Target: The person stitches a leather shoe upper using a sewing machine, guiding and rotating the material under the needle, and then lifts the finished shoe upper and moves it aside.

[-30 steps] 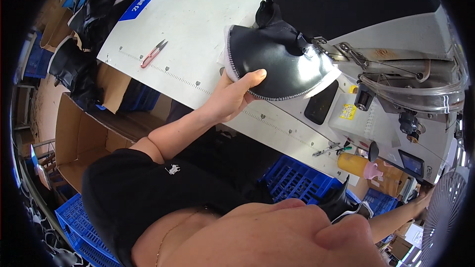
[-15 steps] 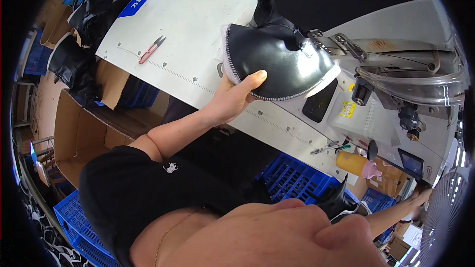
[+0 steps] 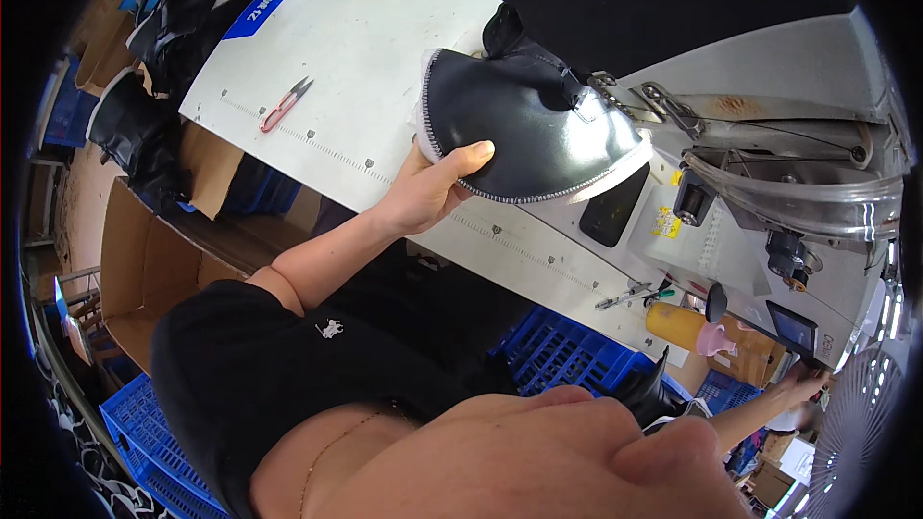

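Note:
My left hand (image 3: 430,187) pinches the near left edge of a black leather boot upper (image 3: 524,120), thumb on top and the other fingers hidden beneath. White lining shows along its curved, overstitched rim. The upper's far right part lies at the metal head of a sewing machine (image 3: 769,115), under a bright light. My right hand (image 3: 800,386) is far to the right, at a dark part at the machine's end near the small screen (image 3: 794,327). Its fingers are too small and blurred to make out.
Pink-handled thread snips (image 3: 286,104) lie on the white table (image 3: 385,0). Right of the upper are a dark phone (image 3: 615,209), pens (image 3: 623,296) and a yellow bottle (image 3: 673,325) with a pink top. Black uppers (image 3: 144,130), a cardboard box (image 3: 149,264) and blue crates (image 3: 567,351) stand around.
The whole scene has shifted slightly left in the view. My left hand keeps its hold on the boot upper, and my right hand stays at the machine's end.

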Motion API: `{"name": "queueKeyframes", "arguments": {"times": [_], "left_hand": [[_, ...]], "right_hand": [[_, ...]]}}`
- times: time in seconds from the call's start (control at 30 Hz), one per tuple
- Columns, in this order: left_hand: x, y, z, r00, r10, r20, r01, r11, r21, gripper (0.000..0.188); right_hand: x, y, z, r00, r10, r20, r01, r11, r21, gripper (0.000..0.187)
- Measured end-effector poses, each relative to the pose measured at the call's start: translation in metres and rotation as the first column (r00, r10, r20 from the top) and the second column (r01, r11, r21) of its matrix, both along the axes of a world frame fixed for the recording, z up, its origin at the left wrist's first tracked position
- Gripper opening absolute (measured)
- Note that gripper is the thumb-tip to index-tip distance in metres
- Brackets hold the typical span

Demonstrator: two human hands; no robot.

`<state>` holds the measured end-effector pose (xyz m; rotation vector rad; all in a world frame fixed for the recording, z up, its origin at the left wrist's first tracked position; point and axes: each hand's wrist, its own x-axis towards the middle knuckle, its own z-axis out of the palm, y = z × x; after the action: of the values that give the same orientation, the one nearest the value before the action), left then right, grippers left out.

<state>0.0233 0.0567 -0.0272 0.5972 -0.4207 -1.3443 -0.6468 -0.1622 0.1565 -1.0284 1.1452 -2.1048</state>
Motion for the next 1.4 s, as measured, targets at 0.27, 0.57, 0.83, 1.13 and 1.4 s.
{"name": "queueKeyframes", "arguments": {"times": [0.27, 0.57, 0.83, 1.13, 1.4], "left_hand": [[-0.007, -0.004, -0.006, 0.951, 0.051, 0.304, -0.053, 0.999, 0.000, 0.039], [-0.006, 0.002, 0.013, 0.794, 0.145, 0.590, -0.116, 0.989, -0.088, 0.032], [-0.009, -0.007, 0.006, 1.000, -0.005, 0.015, 0.006, 0.999, -0.042, 0.041], [-0.002, -0.005, 0.001, 0.999, -0.003, 0.034, 0.003, 1.000, -0.003, 0.041], [-0.012, -0.007, 0.001, 0.998, 0.019, -0.057, -0.022, 0.998, -0.052, 0.036]], "right_hand": [[-0.087, -0.003, 0.012, 0.987, -0.027, -0.157, 0.035, 0.998, 0.046, 0.032], [-0.074, 0.016, -0.052, 0.923, -0.040, -0.383, 0.092, 0.989, 0.119, 0.032], [-0.123, -0.015, 0.029, 0.751, -0.124, -0.649, 0.215, 0.974, 0.063, 0.032], [0.012, 0.007, -0.013, 0.997, 0.055, 0.057, -0.048, 0.992, -0.114, 0.031], [0.047, 0.035, 0.003, 0.825, -0.516, -0.230, 0.538, 0.842, 0.041, 0.029]]}}
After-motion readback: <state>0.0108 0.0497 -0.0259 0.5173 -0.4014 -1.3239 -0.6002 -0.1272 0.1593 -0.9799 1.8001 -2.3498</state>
